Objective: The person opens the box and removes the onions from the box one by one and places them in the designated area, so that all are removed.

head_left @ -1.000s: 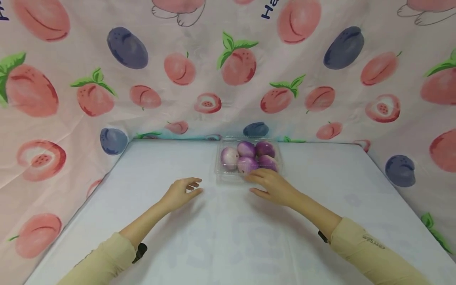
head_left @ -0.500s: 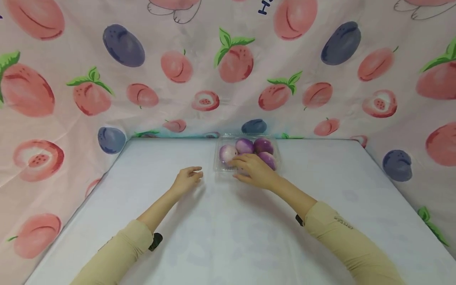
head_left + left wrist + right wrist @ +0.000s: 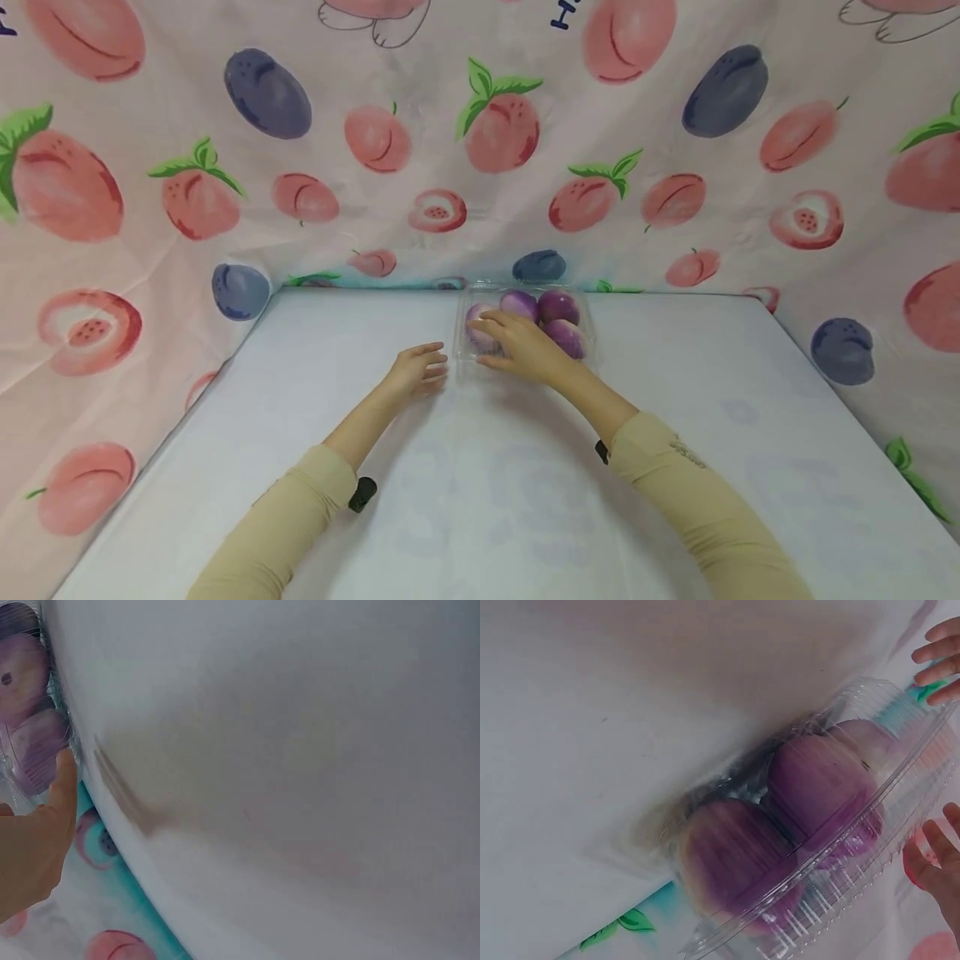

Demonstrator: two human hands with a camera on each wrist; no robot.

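A clear plastic box point(image 3: 462, 350) near the far edge of the table holds several glossy, round, purple-and-white fruits or vegetables point(image 3: 558, 307), whose kind I cannot tell. My right hand point(image 3: 525, 346) is over the front left part of the box, hiding some of its contents, with its fingers loosely bent and nothing held. Whether it touches the plastic is unclear. Just left of the box, my left hand point(image 3: 416, 368) has its fingers extended toward it, holding nothing. In the right wrist view, the ribbed box wall point(image 3: 810, 915) and both hands' fingers show.
A white cloth covers the table point(image 3: 480, 500). Behind the box rises a pink fabric backdrop point(image 3: 510, 225) printed with peaches and plums, and it also runs along both sides. A dark wrist camera point(image 3: 363, 494) sits under the left sleeve.
My right hand has moved left and slightly farther away across the front of the box. My left hand has come forward and right, closer to the box's left side. The box has stayed put.
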